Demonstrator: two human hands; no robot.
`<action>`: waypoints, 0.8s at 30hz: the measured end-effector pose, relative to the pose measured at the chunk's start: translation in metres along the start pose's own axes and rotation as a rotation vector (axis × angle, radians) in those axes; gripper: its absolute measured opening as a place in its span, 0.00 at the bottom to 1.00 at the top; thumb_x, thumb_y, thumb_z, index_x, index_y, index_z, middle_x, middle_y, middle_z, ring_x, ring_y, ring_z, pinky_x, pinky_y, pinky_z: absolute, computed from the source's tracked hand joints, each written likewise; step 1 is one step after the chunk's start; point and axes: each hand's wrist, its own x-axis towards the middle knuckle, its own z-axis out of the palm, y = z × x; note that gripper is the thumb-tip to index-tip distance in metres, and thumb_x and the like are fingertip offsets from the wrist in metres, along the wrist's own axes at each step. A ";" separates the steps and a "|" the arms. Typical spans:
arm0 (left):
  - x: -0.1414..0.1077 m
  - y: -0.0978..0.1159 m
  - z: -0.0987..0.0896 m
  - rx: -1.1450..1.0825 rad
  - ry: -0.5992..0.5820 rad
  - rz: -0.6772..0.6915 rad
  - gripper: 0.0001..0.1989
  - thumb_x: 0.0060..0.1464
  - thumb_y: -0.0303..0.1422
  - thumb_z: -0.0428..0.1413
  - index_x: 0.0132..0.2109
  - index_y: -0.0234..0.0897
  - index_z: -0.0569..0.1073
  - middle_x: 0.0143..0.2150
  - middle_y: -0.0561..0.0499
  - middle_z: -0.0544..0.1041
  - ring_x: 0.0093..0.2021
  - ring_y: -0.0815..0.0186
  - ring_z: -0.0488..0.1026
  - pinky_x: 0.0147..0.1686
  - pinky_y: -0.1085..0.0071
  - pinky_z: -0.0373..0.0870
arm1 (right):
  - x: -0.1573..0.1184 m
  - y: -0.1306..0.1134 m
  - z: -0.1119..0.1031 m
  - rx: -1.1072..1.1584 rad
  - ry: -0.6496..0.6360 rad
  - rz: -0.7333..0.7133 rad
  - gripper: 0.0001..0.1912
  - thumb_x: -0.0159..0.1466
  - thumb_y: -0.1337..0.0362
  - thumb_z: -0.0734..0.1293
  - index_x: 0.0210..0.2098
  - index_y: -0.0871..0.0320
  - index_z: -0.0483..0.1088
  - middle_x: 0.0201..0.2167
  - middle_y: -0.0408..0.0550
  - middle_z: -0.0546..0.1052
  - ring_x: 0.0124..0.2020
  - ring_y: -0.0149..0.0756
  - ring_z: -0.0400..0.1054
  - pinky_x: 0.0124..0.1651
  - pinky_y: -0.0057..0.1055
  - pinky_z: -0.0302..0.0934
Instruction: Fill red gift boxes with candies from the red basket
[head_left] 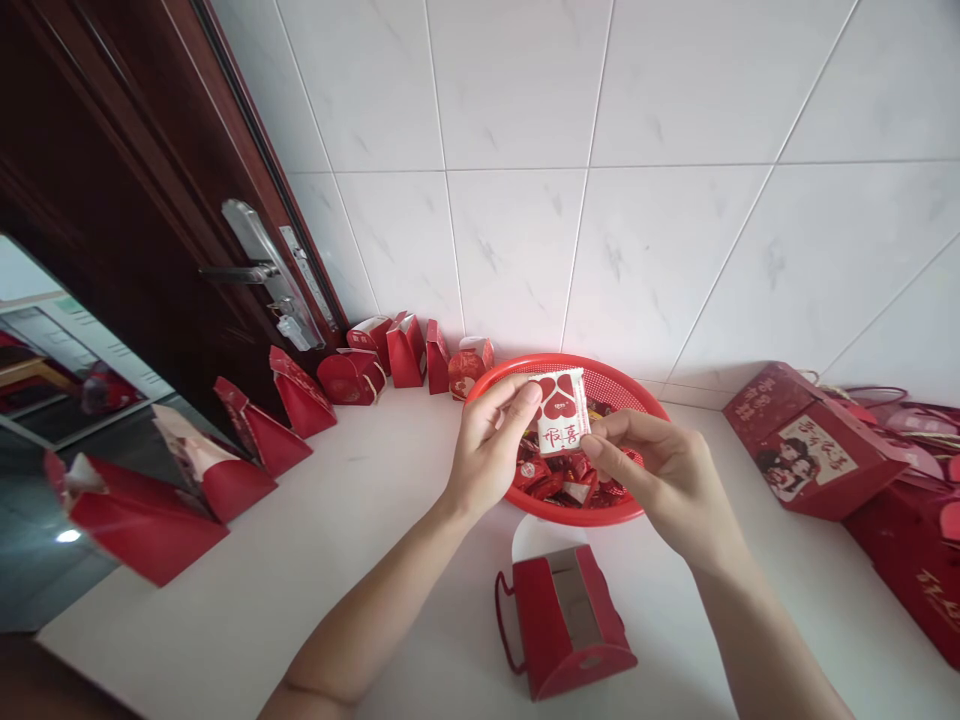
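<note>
A small white packet [560, 412] with red hearts and red characters is held up over the red basket [600, 516]. My left hand [491, 440] pinches its left edge between thumb and fingers. At its lower right corner, my right hand [667, 470] grips it with thumb and forefinger. Red wrapped sweets [547, 480] lie in the basket below the packet. Nearer to me stands a red box [536, 620] with an open top, a raised white flap behind and a dark red cord handle on its left side.
Several red gift boxes [300, 392] line the left and back of the white table [337, 530]. At the right are a larger printed red box [814, 450] and red bags [911, 560]. A tiled wall [517, 250] rises behind; a dark door [150, 150] stands at left.
</note>
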 end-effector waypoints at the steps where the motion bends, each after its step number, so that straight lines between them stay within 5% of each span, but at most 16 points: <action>1: 0.000 0.000 0.000 0.002 0.003 0.001 0.14 0.59 0.45 0.63 0.36 0.38 0.78 0.31 0.51 0.73 0.31 0.66 0.69 0.33 0.70 0.69 | 0.000 0.000 0.000 -0.004 -0.001 -0.002 0.18 0.63 0.48 0.73 0.29 0.56 0.75 0.24 0.46 0.77 0.24 0.35 0.70 0.25 0.30 0.66; 11: 0.000 0.005 0.001 0.126 -0.021 0.049 0.16 0.61 0.45 0.60 0.34 0.38 0.78 0.29 0.52 0.73 0.30 0.66 0.68 0.32 0.70 0.68 | 0.001 -0.004 0.000 0.015 -0.085 0.018 0.16 0.64 0.49 0.72 0.30 0.56 0.74 0.27 0.47 0.78 0.27 0.36 0.73 0.30 0.32 0.69; 15: -0.001 0.008 -0.001 0.215 -0.162 0.023 0.15 0.63 0.45 0.58 0.36 0.39 0.81 0.27 0.52 0.71 0.27 0.67 0.66 0.28 0.71 0.65 | 0.003 0.000 -0.002 0.167 -0.105 0.066 0.16 0.63 0.50 0.73 0.41 0.54 0.72 0.27 0.44 0.78 0.26 0.35 0.73 0.28 0.31 0.69; 18: -0.002 0.005 -0.002 0.224 -0.259 -0.031 0.15 0.64 0.44 0.57 0.42 0.39 0.82 0.28 0.51 0.73 0.27 0.67 0.67 0.27 0.71 0.65 | 0.004 0.004 -0.004 0.222 -0.077 0.068 0.20 0.63 0.50 0.73 0.49 0.52 0.70 0.30 0.45 0.80 0.25 0.35 0.73 0.26 0.31 0.70; 24: -0.004 0.000 0.000 0.086 -0.205 -0.059 0.16 0.60 0.39 0.63 0.54 0.42 0.79 0.41 0.48 0.79 0.38 0.64 0.77 0.36 0.71 0.74 | 0.005 0.004 -0.003 0.170 0.146 0.011 0.15 0.64 0.52 0.74 0.44 0.53 0.72 0.26 0.43 0.78 0.27 0.35 0.73 0.27 0.30 0.70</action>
